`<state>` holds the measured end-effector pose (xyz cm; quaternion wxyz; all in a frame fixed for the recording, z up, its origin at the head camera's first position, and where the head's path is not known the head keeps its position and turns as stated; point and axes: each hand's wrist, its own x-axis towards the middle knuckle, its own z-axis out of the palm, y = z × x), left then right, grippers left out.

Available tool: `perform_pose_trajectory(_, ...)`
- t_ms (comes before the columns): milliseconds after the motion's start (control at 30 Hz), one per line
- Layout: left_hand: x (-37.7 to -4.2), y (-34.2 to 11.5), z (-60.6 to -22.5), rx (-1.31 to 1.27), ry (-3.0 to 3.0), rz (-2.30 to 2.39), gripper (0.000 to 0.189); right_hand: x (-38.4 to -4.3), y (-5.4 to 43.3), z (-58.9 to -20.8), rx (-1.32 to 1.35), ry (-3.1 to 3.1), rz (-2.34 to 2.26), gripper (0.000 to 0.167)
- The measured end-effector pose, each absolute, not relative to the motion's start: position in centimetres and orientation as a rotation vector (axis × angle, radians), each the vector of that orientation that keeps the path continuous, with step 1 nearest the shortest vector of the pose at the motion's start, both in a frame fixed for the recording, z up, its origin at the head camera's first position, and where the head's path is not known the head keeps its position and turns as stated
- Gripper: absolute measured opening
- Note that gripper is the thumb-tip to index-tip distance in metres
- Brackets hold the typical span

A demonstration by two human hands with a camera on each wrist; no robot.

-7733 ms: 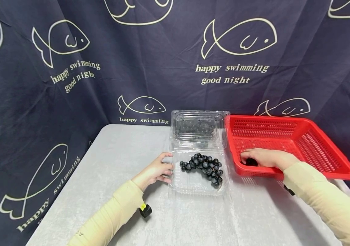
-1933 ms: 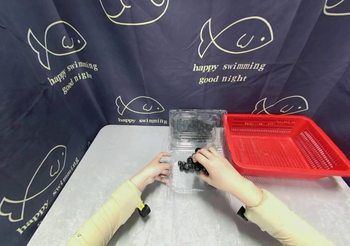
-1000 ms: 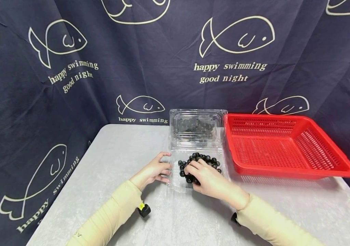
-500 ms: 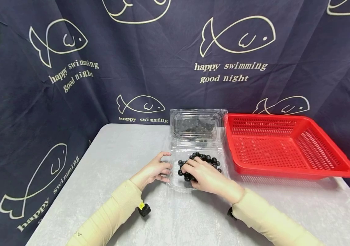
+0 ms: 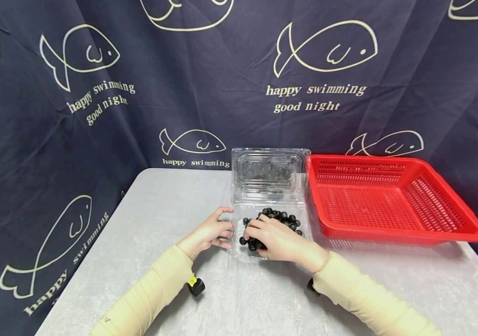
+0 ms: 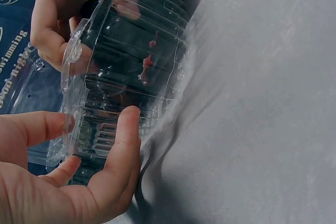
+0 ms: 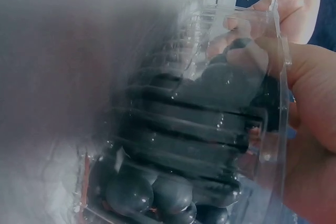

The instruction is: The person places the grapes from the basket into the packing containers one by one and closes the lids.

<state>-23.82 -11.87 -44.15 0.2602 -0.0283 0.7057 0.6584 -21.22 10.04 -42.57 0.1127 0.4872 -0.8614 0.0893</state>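
Observation:
A clear plastic clamshell box [image 5: 273,204] stands on the table with its lid [image 5: 260,161] tipped up at the back. Bunches of black grapes [image 5: 291,218] lie inside it. Low over the box's front left part, my right hand [image 5: 283,240] holds a bunch of dark grapes [image 5: 252,247] under curled fingers. My left hand [image 5: 213,231] rests against the box's left wall, its fingers spread; the left wrist view shows the fingertips [image 6: 128,116] touching the clear plastic wall [image 6: 121,51]. In the right wrist view grapes [image 7: 128,190] press close behind the wall, and the right fingertips are partly hidden.
A red perforated plastic basket [image 5: 361,231] stands right beside the box, with no fruit visible in it. The grey table [image 5: 172,196] extends left and in front. A dark blue curtain [image 5: 239,93] with fish drawings hangs behind and to the left.
My right hand has come from the red basket, where it gripped something dark, over to the box with a grape bunch, then slid left and forward-down there. My left hand has stayed put.

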Motion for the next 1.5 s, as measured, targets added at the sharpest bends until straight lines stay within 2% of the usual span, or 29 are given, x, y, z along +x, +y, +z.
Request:
perform_pose_trajectory(800,-23.3,-12.6,-43.9,-0.08,1.939,1.791,0.057,-20.4,11.4,-40.2,1.378,-2.662,0.482,0.037)
perform_pose_trajectory(1500,-23.4,-12.7,-44.0,-0.099,1.939,1.8,0.057,-18.5,16.2,-38.0,1.018,-2.701,0.677,0.041)
